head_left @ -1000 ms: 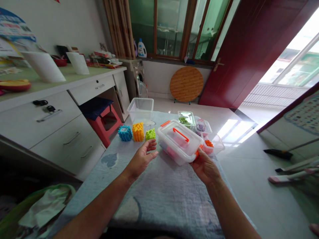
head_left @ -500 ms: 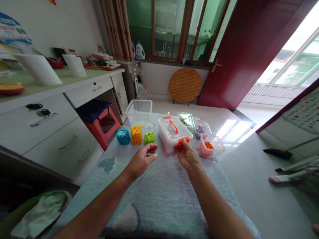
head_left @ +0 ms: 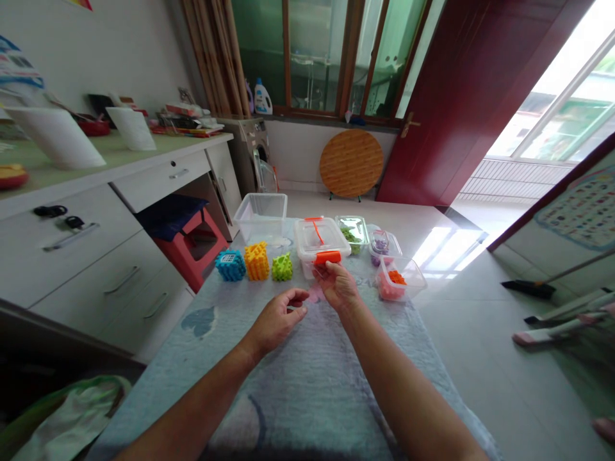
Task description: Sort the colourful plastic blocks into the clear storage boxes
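Observation:
A clear lidded storage box (head_left: 310,238) with orange latches and an orange handle stands toward the far side of the cloth-covered table (head_left: 307,371). My right hand (head_left: 337,287) has its fingers closed at the box's front orange latch. My left hand (head_left: 281,317) hovers over the cloth to the front left of the box, fingers curved and apart, holding nothing. Left of the box, in a row, are a blue block cube (head_left: 230,266), a taller yellow block piece (head_left: 257,261) and a small lime-green block piece (head_left: 282,267).
Behind the blocks is a clear open bin (head_left: 262,214). Right of the box are containers with green pieces (head_left: 352,234), purple pieces (head_left: 382,246) and orange and pink pieces (head_left: 394,282). A red stool (head_left: 192,240) and white drawers (head_left: 120,269) flank the table's left side.
The storage box has turned so its orange latch faces me more squarely, and my right hand has moved left with it. My left hand is slightly lower, and the view has shifted a little.

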`<state>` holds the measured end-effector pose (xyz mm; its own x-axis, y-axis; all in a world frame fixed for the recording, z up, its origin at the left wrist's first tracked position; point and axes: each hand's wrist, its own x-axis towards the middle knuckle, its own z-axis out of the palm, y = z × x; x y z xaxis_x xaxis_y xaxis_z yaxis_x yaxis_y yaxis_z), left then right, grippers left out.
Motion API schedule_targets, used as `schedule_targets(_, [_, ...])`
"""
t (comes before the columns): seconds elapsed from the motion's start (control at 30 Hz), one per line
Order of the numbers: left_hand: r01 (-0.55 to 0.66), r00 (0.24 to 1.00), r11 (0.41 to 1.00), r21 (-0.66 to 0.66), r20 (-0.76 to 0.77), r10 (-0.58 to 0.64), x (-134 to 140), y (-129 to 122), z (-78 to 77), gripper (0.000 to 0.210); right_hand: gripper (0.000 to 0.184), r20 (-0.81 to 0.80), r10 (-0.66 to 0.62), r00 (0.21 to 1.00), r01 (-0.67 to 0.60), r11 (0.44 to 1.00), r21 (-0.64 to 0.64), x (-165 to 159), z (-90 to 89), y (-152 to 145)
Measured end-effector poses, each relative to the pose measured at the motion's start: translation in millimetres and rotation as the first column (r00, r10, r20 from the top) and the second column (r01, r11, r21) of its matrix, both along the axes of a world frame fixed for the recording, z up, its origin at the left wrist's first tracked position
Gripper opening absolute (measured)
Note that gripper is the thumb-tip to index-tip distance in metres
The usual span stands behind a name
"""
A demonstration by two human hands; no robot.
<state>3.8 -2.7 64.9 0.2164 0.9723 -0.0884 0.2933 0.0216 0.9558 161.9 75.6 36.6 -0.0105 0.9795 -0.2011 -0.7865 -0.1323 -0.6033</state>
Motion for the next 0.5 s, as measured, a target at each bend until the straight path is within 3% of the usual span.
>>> schedule_targets(0.5, [0.013, 1.0, 0.997, 0.071, -0.016, -0.012, 3, 13, 5.0, 0.033, 0.023, -0.002, -0.07, 0.998, 0.07, 0.997, -0.014, -24, -7.7, 62])
